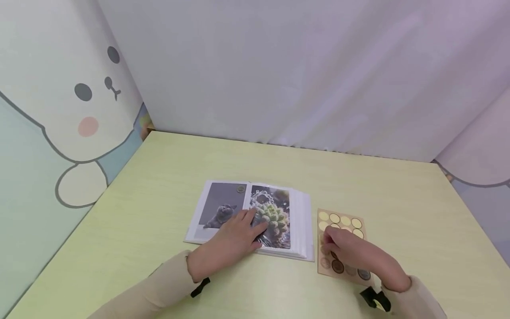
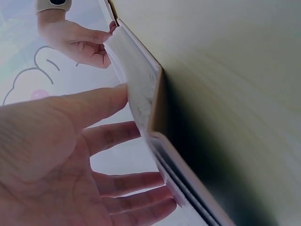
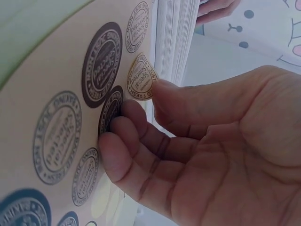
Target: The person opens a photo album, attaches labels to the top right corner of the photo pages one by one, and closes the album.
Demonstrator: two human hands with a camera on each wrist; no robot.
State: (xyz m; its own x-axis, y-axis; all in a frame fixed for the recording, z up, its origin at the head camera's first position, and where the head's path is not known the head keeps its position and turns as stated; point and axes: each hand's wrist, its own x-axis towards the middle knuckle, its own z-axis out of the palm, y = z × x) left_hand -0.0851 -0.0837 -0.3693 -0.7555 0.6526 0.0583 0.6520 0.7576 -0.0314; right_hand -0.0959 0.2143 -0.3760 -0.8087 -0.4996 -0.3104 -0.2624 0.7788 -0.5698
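Observation:
An open photo album [image 1: 299,221] lies on the table, with a cat picture [image 1: 213,199] on its left page and a succulent picture [image 1: 279,212] on its right. My left hand [image 1: 229,239] rests across the album's middle with straight, spread fingers. To the right of the album is a tan sheet of round stickers [image 3: 70,75]. Over that sheet, my right hand [image 1: 346,246] pinches the edge of a round, tan "Special Selected" sticker [image 3: 141,81], which bends up off the sheet. The other fingers of this hand [image 3: 202,141] curl against the sheet's surface.
A small round sticker [image 1: 241,189] sits at the top of the cat picture. The pale yellow table [image 1: 167,164] backs onto a white curtain [image 1: 287,79]. A cartoon-printed cloth [image 1: 71,119] hangs at the left side.

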